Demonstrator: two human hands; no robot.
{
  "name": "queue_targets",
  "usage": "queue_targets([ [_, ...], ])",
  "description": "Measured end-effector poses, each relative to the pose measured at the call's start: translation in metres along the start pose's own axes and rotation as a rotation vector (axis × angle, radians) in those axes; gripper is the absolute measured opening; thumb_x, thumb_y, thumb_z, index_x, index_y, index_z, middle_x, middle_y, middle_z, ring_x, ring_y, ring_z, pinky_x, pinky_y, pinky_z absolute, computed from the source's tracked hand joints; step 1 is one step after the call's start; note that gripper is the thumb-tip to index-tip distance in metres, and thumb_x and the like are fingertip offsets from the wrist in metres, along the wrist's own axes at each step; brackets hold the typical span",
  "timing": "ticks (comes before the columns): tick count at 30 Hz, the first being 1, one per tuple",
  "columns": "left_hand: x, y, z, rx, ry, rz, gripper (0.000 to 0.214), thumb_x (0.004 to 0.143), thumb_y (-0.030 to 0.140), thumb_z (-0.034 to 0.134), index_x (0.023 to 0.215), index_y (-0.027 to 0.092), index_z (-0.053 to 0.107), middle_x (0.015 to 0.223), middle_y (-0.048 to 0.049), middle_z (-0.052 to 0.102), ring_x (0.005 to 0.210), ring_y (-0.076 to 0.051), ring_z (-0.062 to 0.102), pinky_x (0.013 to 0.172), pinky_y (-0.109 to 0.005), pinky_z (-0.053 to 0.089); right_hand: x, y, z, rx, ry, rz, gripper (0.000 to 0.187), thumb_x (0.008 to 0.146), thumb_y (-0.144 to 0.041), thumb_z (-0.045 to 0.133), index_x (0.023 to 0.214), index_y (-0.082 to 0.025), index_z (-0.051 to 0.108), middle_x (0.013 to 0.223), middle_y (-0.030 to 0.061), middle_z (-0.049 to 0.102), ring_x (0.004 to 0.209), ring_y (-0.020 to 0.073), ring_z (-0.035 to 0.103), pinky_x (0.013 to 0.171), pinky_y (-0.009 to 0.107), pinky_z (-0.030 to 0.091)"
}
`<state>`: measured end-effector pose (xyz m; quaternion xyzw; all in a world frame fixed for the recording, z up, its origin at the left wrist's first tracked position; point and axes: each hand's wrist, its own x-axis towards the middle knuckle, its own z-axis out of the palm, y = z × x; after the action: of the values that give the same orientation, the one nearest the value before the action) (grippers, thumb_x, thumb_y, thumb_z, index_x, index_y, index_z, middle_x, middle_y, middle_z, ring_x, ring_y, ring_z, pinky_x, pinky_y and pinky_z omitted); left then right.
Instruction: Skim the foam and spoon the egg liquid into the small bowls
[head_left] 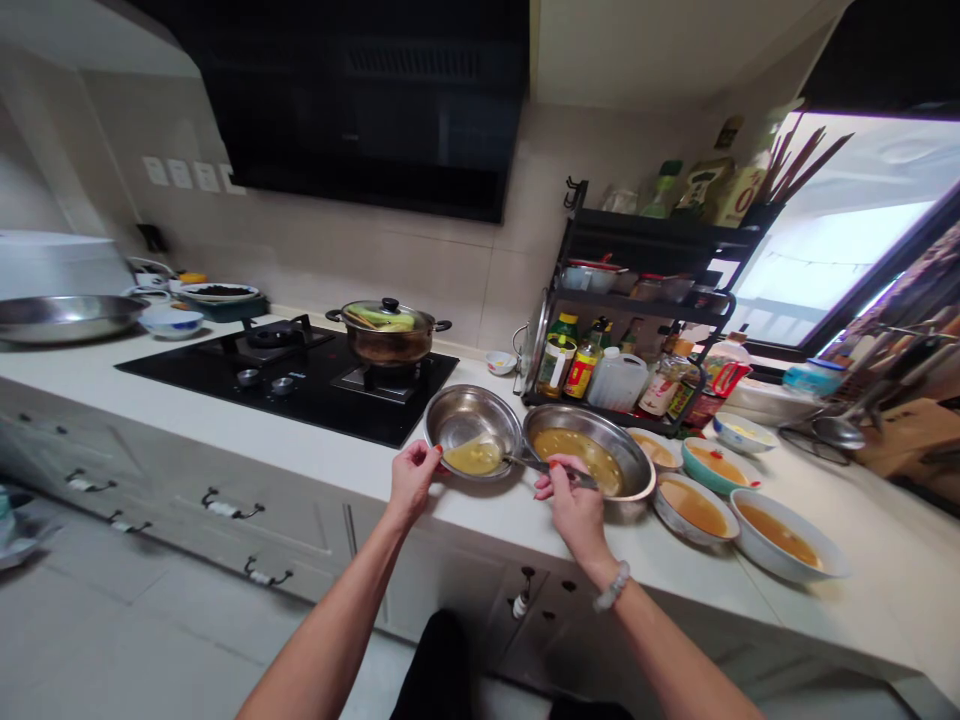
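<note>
My left hand [412, 484] pinches the near left rim of a stainless steel bowl [457, 405], which seems tipped slightly. A shallow pool of yellow liquid [474, 458] gathers low in that bowl. My right hand [576, 505] is closed around the handle of a metal spoon [536, 463]. The spoon reaches leftward over the rim into the same bowl; its head is hard to make out in the liquid. Below and behind the right hand stands a second, larger steel bowl [639, 455] with more yellow liquid and bubbles.
Several bowls of orange-brown liquid, including a white bowl [821, 555] and a green bowl [697, 462], crowd the counter at right. Behind them stands a black rack [637, 300] of bottles. A lidded pot [390, 340] sits on the black gas hob [322, 400] at left.
</note>
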<state>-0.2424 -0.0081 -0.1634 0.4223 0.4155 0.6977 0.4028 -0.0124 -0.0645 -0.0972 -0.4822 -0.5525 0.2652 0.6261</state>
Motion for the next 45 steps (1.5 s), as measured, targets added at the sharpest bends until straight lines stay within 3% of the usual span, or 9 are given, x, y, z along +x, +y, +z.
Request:
queue_targets([
  [3, 0.0, 0.001, 0.0, -0.003, 0.0, -0.002, 0.029, 0.072, 0.033, 0.067, 0.056, 0.018, 0.048, 0.049, 0.0053, 0.054, 0.047, -0.01, 0.054, 0.051, -0.02, 0.043, 0.007, 0.004, 0.0, 0.126, 0.132, 0.139, 0.026, 0.076, -0.04, 0.062, 0.085, -0.016, 0.058, 0.055, -0.0009, 0.062, 0.044, 0.0141, 0.059, 0.044, 0.025, 0.051],
  [9, -0.002, 0.004, 0.001, 0.011, 0.004, 0.003, 0.031, 0.071, 0.035, 0.067, 0.055, 0.019, 0.046, 0.049, 0.0056, 0.052, 0.048, -0.011, 0.054, 0.05, -0.021, 0.043, 0.014, 0.002, -0.002, 0.319, 0.252, 0.239, 0.024, 0.066, -0.031, 0.067, 0.081, -0.016, 0.058, 0.062, -0.0012, 0.062, 0.047, 0.0138, 0.06, 0.04, 0.022, 0.048],
  [27, -0.003, 0.008, 0.003, 0.005, 0.02, -0.006, 0.029, 0.069, 0.033, 0.067, 0.054, 0.019, 0.047, 0.049, 0.0052, 0.053, 0.047, -0.01, 0.054, 0.05, -0.021, 0.044, 0.015, -0.017, -0.009, 0.395, 0.264, 0.281, 0.025, 0.06, -0.03, 0.069, 0.077, -0.016, 0.057, 0.065, -0.0021, 0.061, 0.047, 0.0124, 0.06, 0.039, 0.022, 0.048],
  [35, -0.003, 0.007, 0.002, -0.014, 0.008, -0.015, 0.029, 0.069, 0.034, 0.068, 0.055, 0.019, 0.048, 0.049, 0.0048, 0.053, 0.047, -0.011, 0.054, 0.05, -0.021, 0.045, 0.035, -0.021, -0.047, 0.39, 0.345, 0.193, 0.025, 0.057, -0.026, 0.071, 0.076, -0.015, 0.058, 0.058, -0.0015, 0.061, 0.046, 0.0134, 0.06, 0.04, 0.022, 0.047],
  [40, -0.002, 0.006, 0.002, -0.006, 0.014, -0.008, 0.029, 0.069, 0.035, 0.069, 0.055, 0.018, 0.049, 0.049, 0.0048, 0.054, 0.048, -0.01, 0.053, 0.05, -0.021, 0.045, 0.04, -0.018, -0.079, 0.158, 0.409, 0.04, 0.026, 0.066, -0.037, 0.07, 0.077, -0.017, 0.059, 0.06, -0.0007, 0.061, 0.045, 0.0139, 0.058, 0.04, 0.026, 0.048],
  [42, -0.002, 0.005, 0.001, -0.017, 0.011, -0.007, 0.03, 0.069, 0.036, 0.069, 0.055, 0.018, 0.049, 0.049, 0.005, 0.054, 0.048, -0.01, 0.053, 0.05, -0.021, 0.046, 0.035, -0.016, -0.091, -0.042, 0.333, -0.053, 0.026, 0.072, -0.04, 0.065, 0.083, -0.017, 0.061, 0.059, 0.0, 0.062, 0.045, 0.0151, 0.058, 0.044, 0.028, 0.05],
  [45, -0.002, 0.004, 0.001, -0.017, 0.009, -0.008, 0.031, 0.069, 0.036, 0.069, 0.055, 0.019, 0.048, 0.049, 0.0052, 0.053, 0.047, -0.01, 0.053, 0.049, -0.021, 0.045, 0.026, -0.013, -0.106, -0.311, 0.121, -0.265, 0.023, 0.08, -0.04, 0.059, 0.09, -0.02, 0.065, 0.065, 0.0028, 0.066, 0.051, 0.0172, 0.062, 0.053, 0.032, 0.054],
])
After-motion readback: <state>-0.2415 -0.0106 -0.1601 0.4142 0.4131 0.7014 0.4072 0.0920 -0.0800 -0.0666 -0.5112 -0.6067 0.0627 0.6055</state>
